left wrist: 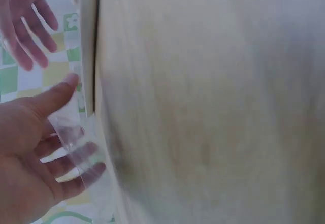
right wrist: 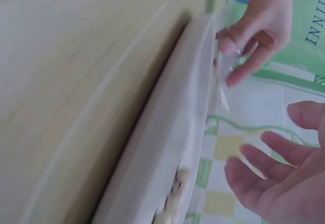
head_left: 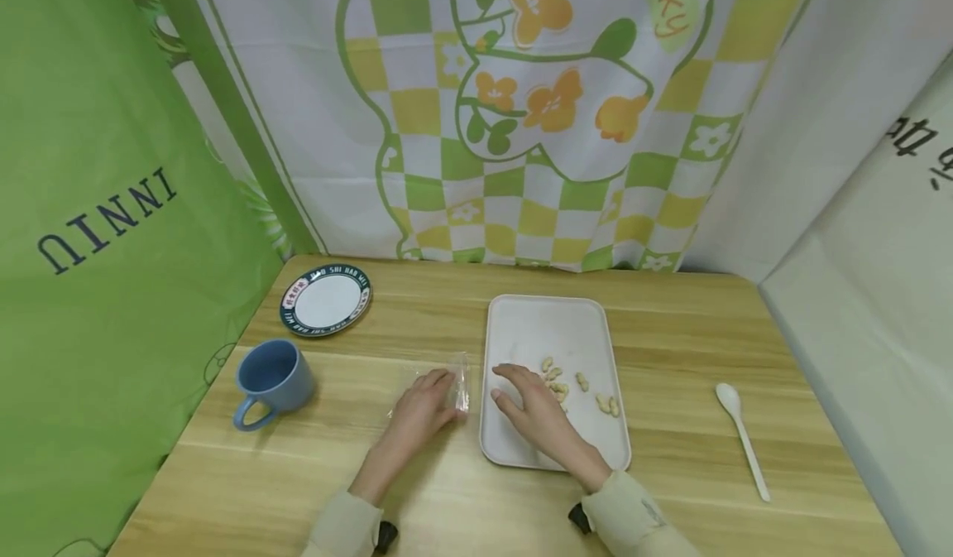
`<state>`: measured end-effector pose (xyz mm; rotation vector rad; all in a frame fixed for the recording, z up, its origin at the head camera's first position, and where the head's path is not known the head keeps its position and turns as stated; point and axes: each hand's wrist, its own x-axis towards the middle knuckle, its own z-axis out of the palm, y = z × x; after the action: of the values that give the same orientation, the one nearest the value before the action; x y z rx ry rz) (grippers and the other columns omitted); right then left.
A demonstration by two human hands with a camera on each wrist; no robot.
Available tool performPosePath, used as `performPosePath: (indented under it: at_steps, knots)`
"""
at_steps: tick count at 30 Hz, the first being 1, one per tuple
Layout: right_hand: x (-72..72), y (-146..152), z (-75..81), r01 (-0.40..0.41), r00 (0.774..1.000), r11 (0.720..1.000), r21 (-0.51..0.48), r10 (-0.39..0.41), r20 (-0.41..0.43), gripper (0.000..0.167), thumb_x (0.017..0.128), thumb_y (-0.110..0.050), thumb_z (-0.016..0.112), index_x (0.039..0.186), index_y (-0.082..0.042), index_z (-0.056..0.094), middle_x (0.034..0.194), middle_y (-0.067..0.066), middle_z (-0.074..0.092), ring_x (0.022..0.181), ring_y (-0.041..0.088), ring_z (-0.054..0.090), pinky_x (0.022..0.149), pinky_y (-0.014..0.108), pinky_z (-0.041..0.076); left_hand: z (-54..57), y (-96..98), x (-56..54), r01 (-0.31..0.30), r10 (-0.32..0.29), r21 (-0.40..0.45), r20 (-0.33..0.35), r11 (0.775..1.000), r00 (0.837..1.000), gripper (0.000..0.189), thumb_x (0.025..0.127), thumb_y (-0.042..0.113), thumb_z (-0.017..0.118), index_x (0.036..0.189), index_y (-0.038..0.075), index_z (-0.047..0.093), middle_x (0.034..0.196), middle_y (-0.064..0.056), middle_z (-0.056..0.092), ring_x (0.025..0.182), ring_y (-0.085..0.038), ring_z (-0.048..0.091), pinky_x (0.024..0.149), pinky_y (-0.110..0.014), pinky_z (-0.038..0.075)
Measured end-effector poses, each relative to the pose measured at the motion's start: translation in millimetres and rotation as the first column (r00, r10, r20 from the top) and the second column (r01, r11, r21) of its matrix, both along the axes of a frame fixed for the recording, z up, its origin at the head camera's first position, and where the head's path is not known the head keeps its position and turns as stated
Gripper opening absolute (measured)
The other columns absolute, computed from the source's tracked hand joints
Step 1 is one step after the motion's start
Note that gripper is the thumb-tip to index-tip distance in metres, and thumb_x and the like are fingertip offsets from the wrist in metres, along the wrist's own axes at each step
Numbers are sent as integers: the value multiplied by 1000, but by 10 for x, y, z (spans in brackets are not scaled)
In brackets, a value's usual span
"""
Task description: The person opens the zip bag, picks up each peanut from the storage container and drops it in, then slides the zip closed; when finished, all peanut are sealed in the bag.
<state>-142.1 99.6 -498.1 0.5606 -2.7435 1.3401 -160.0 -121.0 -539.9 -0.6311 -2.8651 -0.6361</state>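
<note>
My left hand (head_left: 423, 405) is over a clear plastic bag (head_left: 462, 379) on the table, left of the tray. In the left wrist view its thumb stands apart from the fingers (left wrist: 76, 183), and the clear film lies across them. My right hand (head_left: 538, 412) hovers over the white tray (head_left: 547, 317), fingers loosely bent and holding nothing. Several peanuts in their shells (head_left: 582, 381) lie in the tray beside and partly behind this hand. Through the right wrist view, peanuts (right wrist: 172, 198) show at the tray's lower end.
A blue mug (head_left: 277, 377) stands at the left, its handle toward the front. Behind it lies a white plate with a dark lettered rim (head_left: 295, 322). A white spoon (head_left: 744, 441) lies on the wooden table (head_left: 685, 350) to the right. Printed curtains (head_left: 536, 209) hang around the table.
</note>
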Motion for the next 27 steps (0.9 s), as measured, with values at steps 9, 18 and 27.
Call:
performPosePath:
  at_steps: [9, 18, 27]
  knots:
    - [-114, -172, 37, 31, 993, 998, -48, -25, 118, 29, 95, -13, 58, 120, 3, 63, 93, 7, 69, 81, 21, 65, 64, 27, 52, 90, 47, 149, 51, -45, 186, -36, 981, 998, 66, 78, 33, 77, 133, 4, 56, 132, -11, 56, 119, -28, 52, 98, -43, 46]
    - [-171, -203, 3, 34, 974, 982, -185, 9, 226, 18, 93, -9, 61, 102, 4, 69, 74, 6, 67, 67, 28, 66, 56, 24, 50, 158, 77, 239, 126, -108, 220, -94, 967, 990, 67, 75, 26, 79, 134, 4, 55, 133, -11, 55, 121, -28, 51, 99, -42, 45]
    - [-180, -184, -26, 82, 968, 960, -269, -12, 250, 8, 89, -1, 64, 90, 6, 69, 71, 9, 68, 66, 36, 65, 56, 26, 52, 186, 119, 268, 155, -133, 257, -102, 954, 986, 67, 77, 23, 79, 135, 3, 54, 134, -11, 54, 122, -27, 50, 99, -42, 44]
